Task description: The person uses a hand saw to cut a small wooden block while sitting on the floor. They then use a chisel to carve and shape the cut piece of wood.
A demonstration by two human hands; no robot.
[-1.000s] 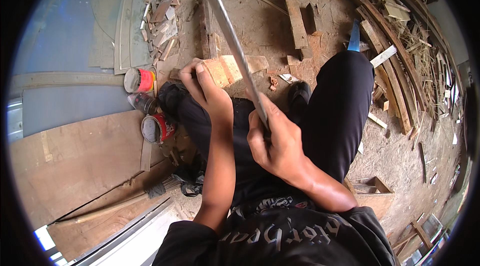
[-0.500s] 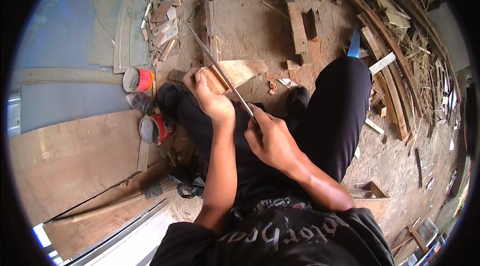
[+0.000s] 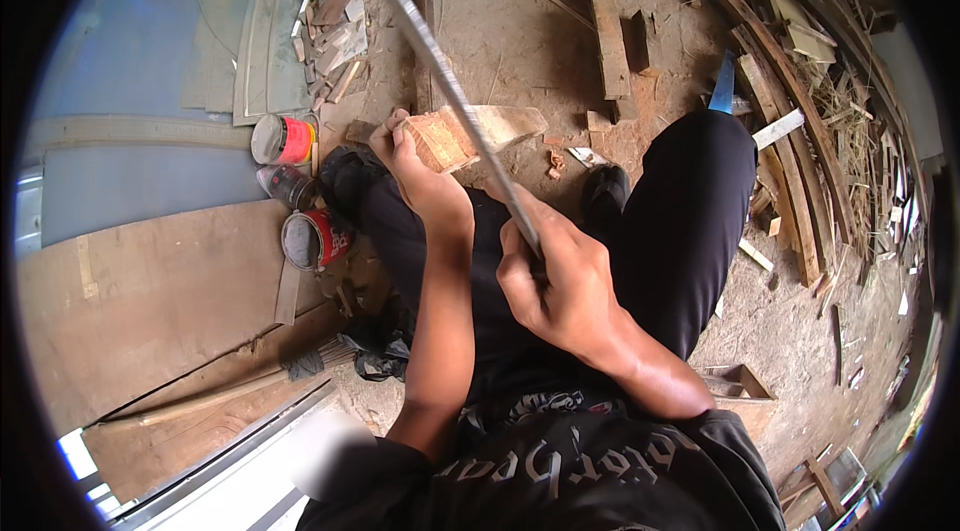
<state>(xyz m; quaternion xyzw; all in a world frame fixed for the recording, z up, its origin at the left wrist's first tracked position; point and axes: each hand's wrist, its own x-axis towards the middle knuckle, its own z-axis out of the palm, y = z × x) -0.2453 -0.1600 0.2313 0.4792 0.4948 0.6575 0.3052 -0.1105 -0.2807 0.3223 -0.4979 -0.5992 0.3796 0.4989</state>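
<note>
My left hand (image 3: 418, 166) is closed around the near-left end of a pale, roughly cut piece of wood (image 3: 440, 136) in front of my knees. Beyond the block end, a paler tapered part (image 3: 515, 121) points right; whether it belongs to the same piece I cannot tell. My right hand (image 3: 560, 276) grips the lower end of a long knife (image 3: 430, 51), its handle hidden in the fist. The narrow grey blade slants up and left, crossing in front of the wood in this view; I cannot tell whether they touch.
Red-labelled cans (image 3: 285, 139) and a dark jar (image 3: 288, 187) stand at left beside plywood sheets (image 3: 160, 301). Long timbers (image 3: 780, 161) and scraps lie at right, near a blue blade (image 3: 723, 83). A wooden frame (image 3: 610, 46) lies ahead. An open wooden box (image 3: 735, 386) sits lower right.
The knife has been raised, its blade now looking larger and steeper, with the tip near the top edge. My right hand has moved slightly right and down. My left hand still holds the wood.
</note>
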